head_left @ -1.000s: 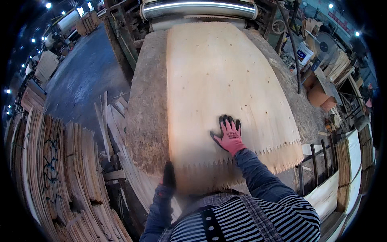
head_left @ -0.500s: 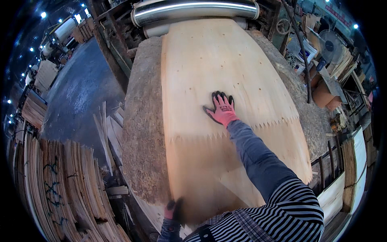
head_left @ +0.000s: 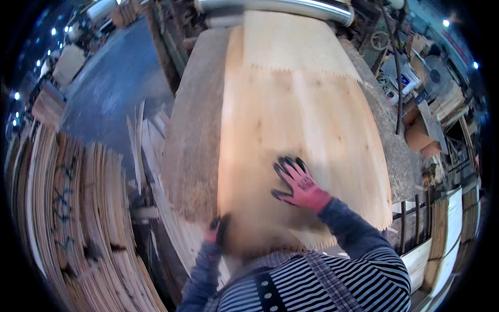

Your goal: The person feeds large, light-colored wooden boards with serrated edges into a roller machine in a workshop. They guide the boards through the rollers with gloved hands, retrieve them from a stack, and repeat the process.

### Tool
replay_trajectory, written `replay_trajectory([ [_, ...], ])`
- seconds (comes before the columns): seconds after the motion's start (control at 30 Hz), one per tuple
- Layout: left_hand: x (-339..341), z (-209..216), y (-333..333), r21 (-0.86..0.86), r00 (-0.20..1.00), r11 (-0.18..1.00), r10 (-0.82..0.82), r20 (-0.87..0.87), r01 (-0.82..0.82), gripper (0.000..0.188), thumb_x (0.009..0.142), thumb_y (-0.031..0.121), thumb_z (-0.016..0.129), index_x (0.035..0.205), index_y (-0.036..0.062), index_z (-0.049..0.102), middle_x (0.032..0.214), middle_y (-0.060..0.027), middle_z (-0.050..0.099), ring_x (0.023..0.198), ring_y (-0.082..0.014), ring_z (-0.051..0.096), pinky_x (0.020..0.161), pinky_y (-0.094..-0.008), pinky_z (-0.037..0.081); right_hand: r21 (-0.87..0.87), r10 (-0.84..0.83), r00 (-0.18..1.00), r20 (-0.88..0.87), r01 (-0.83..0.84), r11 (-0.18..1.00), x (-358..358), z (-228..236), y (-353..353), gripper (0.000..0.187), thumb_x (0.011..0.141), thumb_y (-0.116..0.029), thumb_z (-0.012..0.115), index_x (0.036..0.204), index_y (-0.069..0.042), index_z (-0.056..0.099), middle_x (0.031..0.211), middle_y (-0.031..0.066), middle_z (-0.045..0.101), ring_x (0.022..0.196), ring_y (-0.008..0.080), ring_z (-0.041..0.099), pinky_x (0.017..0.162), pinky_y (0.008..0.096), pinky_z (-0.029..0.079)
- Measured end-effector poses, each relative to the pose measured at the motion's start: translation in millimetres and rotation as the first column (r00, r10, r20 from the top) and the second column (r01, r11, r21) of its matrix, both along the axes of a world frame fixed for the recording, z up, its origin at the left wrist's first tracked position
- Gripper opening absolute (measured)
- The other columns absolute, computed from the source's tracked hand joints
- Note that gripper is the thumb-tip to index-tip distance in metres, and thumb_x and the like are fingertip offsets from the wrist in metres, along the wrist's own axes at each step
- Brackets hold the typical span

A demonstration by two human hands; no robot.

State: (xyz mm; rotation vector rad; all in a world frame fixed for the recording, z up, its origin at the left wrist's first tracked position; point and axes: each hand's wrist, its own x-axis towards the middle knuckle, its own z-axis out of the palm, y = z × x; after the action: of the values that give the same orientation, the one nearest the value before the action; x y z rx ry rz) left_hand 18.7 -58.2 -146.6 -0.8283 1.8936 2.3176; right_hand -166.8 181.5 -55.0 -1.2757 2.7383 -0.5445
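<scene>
A tan wood veneer sheet (head_left: 301,119) with jagged ends lies before me on the work surface. A paler veneer sheet (head_left: 296,41) is farther off, its saw-toothed near end adjoining or overlapping the tan one; it reaches to a shiny metal roller (head_left: 332,11). My right hand (head_left: 299,182), in a pink glove with black fingertips, rests on the tan sheet, fingers spread. At that sheet's near left edge is my left hand (head_left: 219,229), gloved alike; blur hides whether its fingers grip the edge.
The worn brown work surface (head_left: 195,119) shows on both sides of the sheets. Stacked veneer (head_left: 78,208) stands at the lower left, beside loose strips (head_left: 150,151). A dark upright bar (head_left: 399,78), a cardboard box (head_left: 420,132) and a fan (head_left: 439,70) are at the right.
The paler sheet has moved away toward the roller, exposing more of the tan sheet. My right hand now lies on the tan sheet instead of the paler one. The view has shifted slightly.
</scene>
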Motion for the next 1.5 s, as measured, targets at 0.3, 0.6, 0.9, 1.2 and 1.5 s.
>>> replay_trajectory([
  [0.3,-15.5,164.6,64.4,0.017,0.819,0.904,-0.38,-0.431,0.428,0.058,0.083,0.015,0.05,0.129,-0.0015,0.017,0.126,-0.0148,0.034,0.115,-0.0185,0.035,0.096,-0.027,0.026,-0.15,-0.064,0.998,0.013,0.065,0.987,191.5,-61.8,109.1,0.075,0.054,-0.041,0.068,0.114,-0.005,0.042,0.123,0.025,0.03,0.113,0.0451,0.029,0.091,0.0526,0.027],
  [0.6,10.0,55.9,35.9,-0.767,0.917,0.63,-0.222,-0.33,-0.123,0.059,0.08,0.032,0.049,0.124,-0.0018,0.029,0.124,-0.0216,0.034,0.111,-0.0332,0.039,0.093,-0.0369,0.032,-0.509,-0.524,0.814,-0.25,0.349,0.787,200.6,31.7,109.5,0.046,0.081,-0.031,0.043,0.107,0.006,0.048,0.104,0.0215,0.052,0.097,0.0346,0.049,0.085,0.0391,0.037],
  [0.9,15.8,6.7,24.0,-0.783,0.985,0.602,-0.157,0.073,0.154,0.068,0.07,0.031,0.061,0.123,-0.0001,0.031,0.123,-0.0211,0.036,0.113,-0.032,0.036,0.094,-0.0368,0.031,-0.399,-0.391,0.842,-0.371,0.235,0.886,36.8,49.2,48.7,0.042,0.061,-0.016,0.058,0.101,-0.001,0.053,0.099,0.0153,0.054,0.09,0.0316,0.051,0.079,0.0393,0.041],
  [1.2,5.9,21.4,-2.9,-0.359,0.998,0.932,0.037,-0.057,-0.055,0.041,0.073,0.011,0.058,0.112,0.003,0.047,0.097,-0.0107,0.057,0.088,-0.0169,0.055,0.079,-0.0274,0.042,-0.286,-0.351,0.832,-0.43,0.243,0.927,-129.5,-8.1,-12.2,0.046,0.067,-0.021,0.059,0.111,-0.011,0.048,0.107,0.0081,0.05,0.098,0.0254,0.047,0.084,0.0383,0.037],
  [1.5,-7.1,16.1,-11.4,-0.08,0.989,0.989,-0.133,-0.071,0.128,0.046,0.076,0.007,0.058,0.118,0.0016,0.042,0.107,-0.0088,0.054,0.099,-0.0156,0.05,0.084,-0.0281,0.04,-0.081,-0.334,0.917,-0.221,0.324,0.943,-61.5,-17.0,-32.2,0.06,0.072,-0.029,0.058,0.123,-0.008,0.034,0.126,0.0143,0.034,0.115,0.0333,0.03,0.097,0.0406,0.024],
])
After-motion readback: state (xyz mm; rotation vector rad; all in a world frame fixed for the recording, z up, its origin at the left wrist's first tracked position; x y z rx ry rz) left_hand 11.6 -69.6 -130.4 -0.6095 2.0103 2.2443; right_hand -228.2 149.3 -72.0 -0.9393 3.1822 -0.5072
